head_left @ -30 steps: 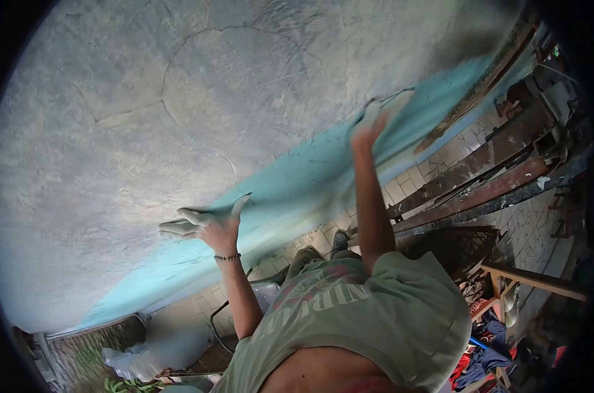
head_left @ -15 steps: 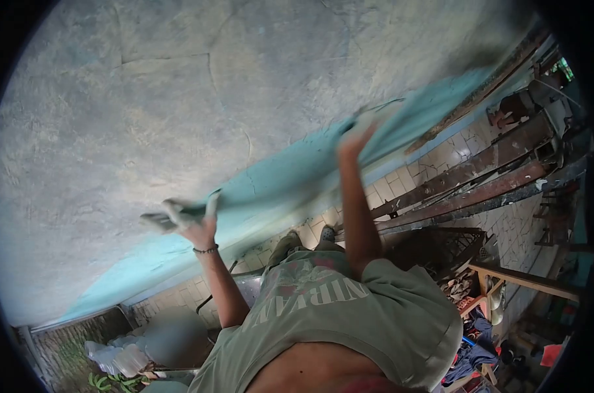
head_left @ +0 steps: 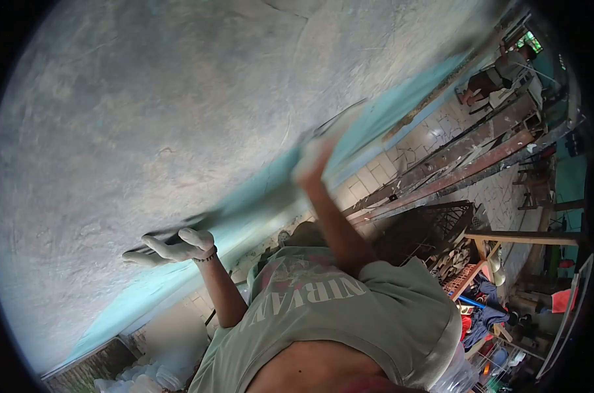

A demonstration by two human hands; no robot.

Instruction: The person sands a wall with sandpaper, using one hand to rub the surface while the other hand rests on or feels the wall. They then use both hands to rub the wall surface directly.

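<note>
My left hand (head_left: pixel 172 247), its fingers covered in something pale grey, lies stretched out against the wall (head_left: pixel 159 131), and a dark beaded bracelet (head_left: pixel 205 254) circles its wrist. The wall is mottled grey, with a turquoise band (head_left: pixel 257 187) along its lower part. Over that band, to the right, my right hand (head_left: pixel 318 157) is smeared by motion. A thin dark line runs along the wall just beyond its fingers, and I cannot tell whether the hand holds anything.
Long worn beams (head_left: pixel 441 170) stretch across the tiled floor at the right. A wooden frame (head_left: pixel 519 237) stands beside piled clothes (head_left: pixel 483 314). Another person (head_left: pixel 490 78) is at the far right. Clear plastic bags (head_left: pixel 149 373) lie at the lower left.
My right hand has moved left and slightly down along the wall. The left hand has shifted a little left and lower, its fingers now flatter. The view has turned somewhat to the right.
</note>
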